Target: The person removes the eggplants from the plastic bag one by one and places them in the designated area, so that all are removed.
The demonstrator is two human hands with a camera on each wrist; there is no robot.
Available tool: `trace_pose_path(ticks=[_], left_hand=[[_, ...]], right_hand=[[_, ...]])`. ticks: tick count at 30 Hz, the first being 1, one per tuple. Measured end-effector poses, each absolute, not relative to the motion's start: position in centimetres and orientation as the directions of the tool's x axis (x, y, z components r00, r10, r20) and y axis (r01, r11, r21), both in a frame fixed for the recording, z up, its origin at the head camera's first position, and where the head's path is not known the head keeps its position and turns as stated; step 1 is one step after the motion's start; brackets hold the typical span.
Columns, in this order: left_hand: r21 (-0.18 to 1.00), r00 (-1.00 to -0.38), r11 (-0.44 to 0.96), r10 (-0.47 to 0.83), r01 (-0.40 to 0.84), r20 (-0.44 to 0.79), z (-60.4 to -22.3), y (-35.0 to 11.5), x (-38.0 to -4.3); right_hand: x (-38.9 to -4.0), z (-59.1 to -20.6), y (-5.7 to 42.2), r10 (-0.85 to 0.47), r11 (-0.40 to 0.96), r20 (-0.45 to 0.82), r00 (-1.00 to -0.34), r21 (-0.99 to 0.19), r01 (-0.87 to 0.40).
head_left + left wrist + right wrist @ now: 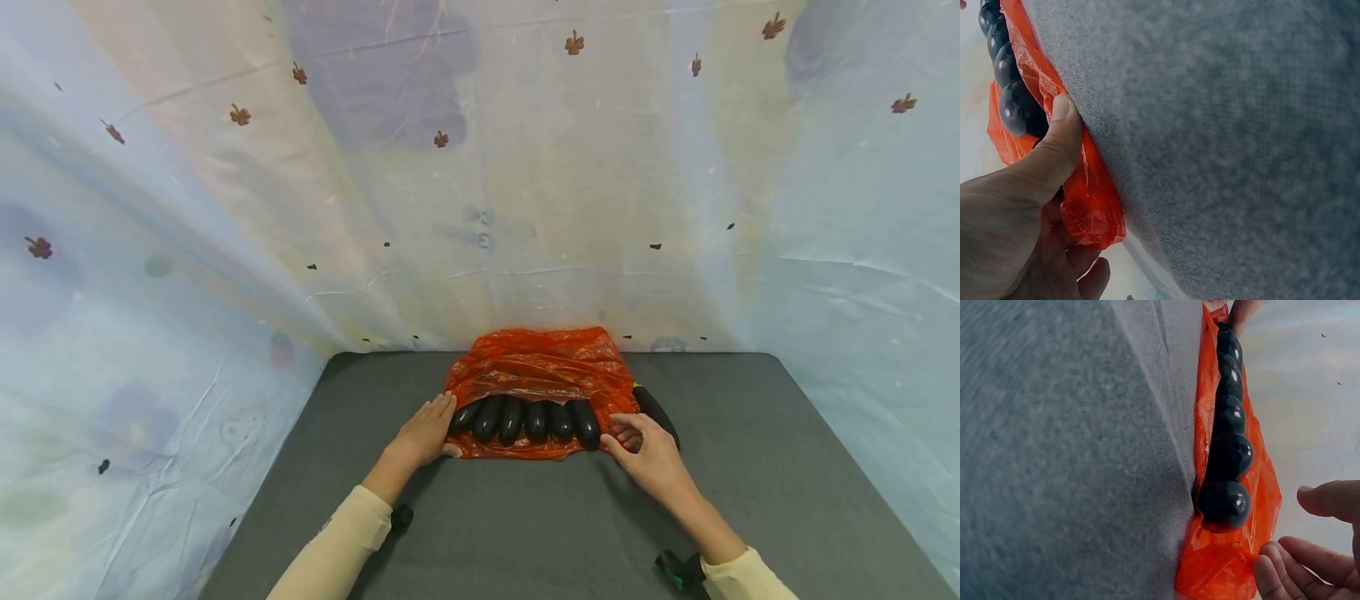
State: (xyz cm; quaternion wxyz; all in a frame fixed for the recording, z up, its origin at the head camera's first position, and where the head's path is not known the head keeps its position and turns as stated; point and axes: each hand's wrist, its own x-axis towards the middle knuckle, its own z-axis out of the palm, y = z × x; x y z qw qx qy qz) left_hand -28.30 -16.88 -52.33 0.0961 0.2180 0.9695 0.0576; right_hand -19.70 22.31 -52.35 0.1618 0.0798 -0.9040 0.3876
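Several glossy dark eggplants lie side by side in a row on a red plastic bag. My left hand rests along the bag's left edge, fingers stretched out. In the left wrist view its thumb lies against the bag's front edge, with the other fingers partly hidden behind the plastic. At the right end of the row is my right hand. The right wrist view shows its thumb apart from the fingers, whose tips are right at the bag's edge.
Another dark eggplant with a green end lies to the right of the bag, partly behind my right hand. All this lies on a grey cloth-covered table. A pale patterned sheet hangs behind it and at the sides.
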Motion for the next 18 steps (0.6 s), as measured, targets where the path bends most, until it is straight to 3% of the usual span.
trace_pose_path(ticks=[18], left_hand=[[0.152,-0.886,0.895,0.44,0.419,-0.149,-52.5,-16.9,-28.4]], right_hand=[[-21.6,-53.7,21.3,-0.013,0.684,0.228,-0.974,-0.708,-0.175]])
